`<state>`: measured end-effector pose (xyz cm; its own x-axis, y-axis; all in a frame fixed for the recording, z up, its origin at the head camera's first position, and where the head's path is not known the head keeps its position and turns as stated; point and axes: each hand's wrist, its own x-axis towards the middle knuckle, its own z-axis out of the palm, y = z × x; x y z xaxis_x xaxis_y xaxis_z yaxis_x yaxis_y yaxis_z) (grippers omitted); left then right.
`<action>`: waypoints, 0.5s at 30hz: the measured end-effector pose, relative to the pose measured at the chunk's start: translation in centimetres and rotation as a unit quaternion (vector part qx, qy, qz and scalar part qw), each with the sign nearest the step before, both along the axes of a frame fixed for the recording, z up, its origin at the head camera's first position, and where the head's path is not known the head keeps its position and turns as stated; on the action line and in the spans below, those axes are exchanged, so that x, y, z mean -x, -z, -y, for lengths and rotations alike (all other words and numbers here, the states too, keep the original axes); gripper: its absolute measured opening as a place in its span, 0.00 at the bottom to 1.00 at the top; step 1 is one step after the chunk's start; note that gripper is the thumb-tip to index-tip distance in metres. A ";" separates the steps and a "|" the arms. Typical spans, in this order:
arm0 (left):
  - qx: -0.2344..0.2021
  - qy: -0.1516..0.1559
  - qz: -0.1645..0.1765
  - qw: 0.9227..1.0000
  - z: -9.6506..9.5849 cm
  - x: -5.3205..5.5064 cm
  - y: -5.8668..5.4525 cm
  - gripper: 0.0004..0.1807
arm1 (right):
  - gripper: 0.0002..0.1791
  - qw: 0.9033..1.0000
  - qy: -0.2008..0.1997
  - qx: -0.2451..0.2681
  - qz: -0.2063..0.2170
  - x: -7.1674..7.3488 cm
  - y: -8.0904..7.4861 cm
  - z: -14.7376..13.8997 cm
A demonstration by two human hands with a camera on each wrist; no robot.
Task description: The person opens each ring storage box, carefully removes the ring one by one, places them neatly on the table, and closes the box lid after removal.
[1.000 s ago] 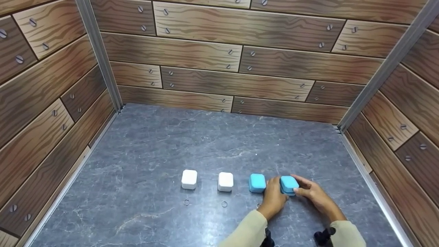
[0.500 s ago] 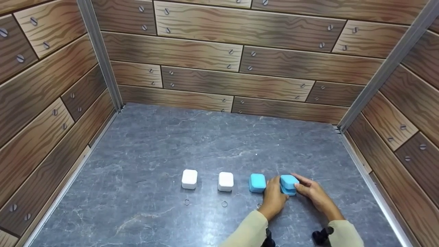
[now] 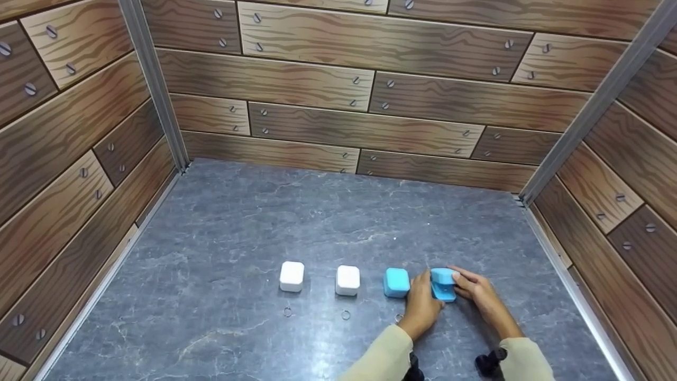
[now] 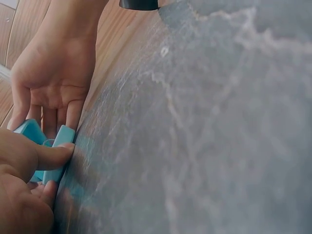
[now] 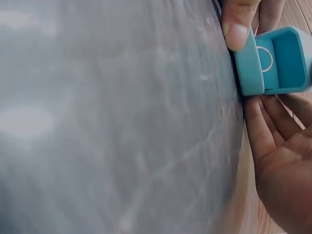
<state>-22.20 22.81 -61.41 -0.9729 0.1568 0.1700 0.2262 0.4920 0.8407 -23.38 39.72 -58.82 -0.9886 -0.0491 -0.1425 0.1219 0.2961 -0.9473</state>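
Note:
A turquoise ring box [image 3: 444, 294] stands on the grey marbled surface with its lid [image 3: 442, 276] raised. Inside it, seen from the right wrist, a thin ring [image 5: 271, 59] stands upright in the insert. My left hand [image 3: 421, 309] grips the base from the left, its thumb [image 5: 237, 31] on the front face. From the right side, my right hand [image 3: 486, 299] holds the lid between thumb and fingers; some of its fingers are hidden behind the box. Just left of my left hand is a second turquoise ring box [image 3: 396, 282], closed.
Two closed white ring boxes [image 3: 292, 276] [image 3: 348, 280] stand further left in the same row. In front of them lie small loose rings [image 3: 284, 312] [image 3: 342, 315], and another ring [image 3: 398, 318] is partly covered by my left wrist. Wood-patterned walls [image 3: 365, 121] enclose the surface.
The lid of the rightmost turquoise ring box has swung up and back from nearly closed to open, with my right hand on it. My left hand has stayed on the base.

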 end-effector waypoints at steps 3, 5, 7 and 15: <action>0.001 0.003 0.001 1.000 0.1 0.0 0.0 0.41 | 0.35 1.000 0.022 0.001 -0.002 0.1 -0.1 0.3; 0.001 0.005 0.001 1.000 0.2 0.0 -0.1 0.41 | 0.35 0.999 0.037 -0.002 0.000 0.2 -0.2 0.5; 0.003 0.005 -0.003 1.000 0.1 0.0 -0.1 0.41 | 0.36 0.999 0.052 -0.007 0.003 0.3 -0.2 0.6; 0.022 0.001 0.002 1.000 0.0 0.1 -0.1 0.41 | 0.42 0.997 0.068 -0.041 0.018 0.5 -0.1 0.8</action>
<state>-22.31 22.80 -61.27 -0.9732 0.1660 0.1593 0.2242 0.5284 0.8189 -23.86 38.93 -58.77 -0.9795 0.0981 -0.1760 0.1995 0.3503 -0.9151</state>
